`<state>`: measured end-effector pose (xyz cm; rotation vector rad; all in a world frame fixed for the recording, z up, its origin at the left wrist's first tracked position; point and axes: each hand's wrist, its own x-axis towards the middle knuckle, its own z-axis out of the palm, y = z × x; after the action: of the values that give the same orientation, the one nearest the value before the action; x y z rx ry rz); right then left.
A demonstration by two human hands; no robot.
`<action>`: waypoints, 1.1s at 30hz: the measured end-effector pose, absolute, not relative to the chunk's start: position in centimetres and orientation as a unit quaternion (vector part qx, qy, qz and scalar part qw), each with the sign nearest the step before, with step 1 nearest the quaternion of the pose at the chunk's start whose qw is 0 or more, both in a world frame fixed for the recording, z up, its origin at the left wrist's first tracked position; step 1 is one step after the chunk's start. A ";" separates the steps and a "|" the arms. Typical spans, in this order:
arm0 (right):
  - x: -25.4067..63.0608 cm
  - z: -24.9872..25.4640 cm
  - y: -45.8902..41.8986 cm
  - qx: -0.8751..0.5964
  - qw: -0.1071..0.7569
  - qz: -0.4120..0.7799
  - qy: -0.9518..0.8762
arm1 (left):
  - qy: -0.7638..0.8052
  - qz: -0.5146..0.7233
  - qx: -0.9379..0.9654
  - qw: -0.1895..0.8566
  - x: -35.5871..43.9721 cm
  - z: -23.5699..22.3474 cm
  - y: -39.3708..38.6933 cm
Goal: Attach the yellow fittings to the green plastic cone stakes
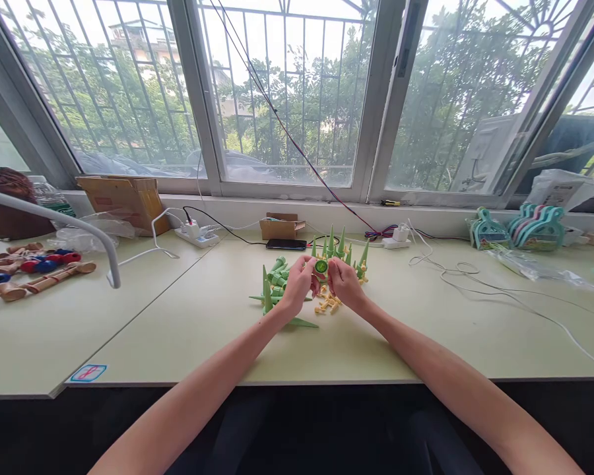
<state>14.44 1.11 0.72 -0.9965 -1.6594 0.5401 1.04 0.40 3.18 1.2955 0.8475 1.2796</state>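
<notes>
Front edge: the desk (178, 349) ends nearer the body than the hands, and both forearms reach over this edge.
Room to move: pale desk top stretches between the hands and the front edge, and out to either side.
Far side: a phone (286, 245) and a small cardboard box (282, 229) sit beyond the left hand; the windowsill lies behind them.
Left hand: (299, 280) closed, thumb and fingers gripping one side of the green round piece (321, 266).
Right hand: (344, 280) curled closed, fingertips at the piece's other side.
Held piece: between the hands, above the desk; a round green face with a darker ring and a pale rim.
Green cones: (331, 244) pointed, several upright just beyond the hands; others stand or lie by the left hand.
Green stubby pieces: (277, 278) heaped beside the left hand.
Yellow pieces: (329, 303) small, scattered below the hands, more among the cones.
Hard to see: fingers cover the held piece's sides; its back is hidden, and the small face marking is unreadable. The left hand partly hides the stubby heap.
</notes>
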 end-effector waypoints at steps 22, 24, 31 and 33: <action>14.5 0.7 1.3 -0.442 0.531 0.204 -0.693 | 0.361 0.552 0.576 0.483 1.0 3.0 0.3; 14.5 0.8 1.2 -0.444 0.531 0.202 -0.693 | 0.360 0.554 0.581 0.475 1.0 2.9 0.3; 14.4 0.9 1.1 -0.457 0.526 0.190 -0.692 | 0.362 0.556 0.607 0.438 0.8 2.0 0.7; 14.4 0.9 1.2 -0.458 0.525 0.182 -0.693 | 0.364 0.557 0.614 0.425 0.8 1.9 0.8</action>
<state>14.36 1.18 0.89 -1.0964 -1.6582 0.4358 0.75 0.80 1.88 1.5362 0.9099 1.3928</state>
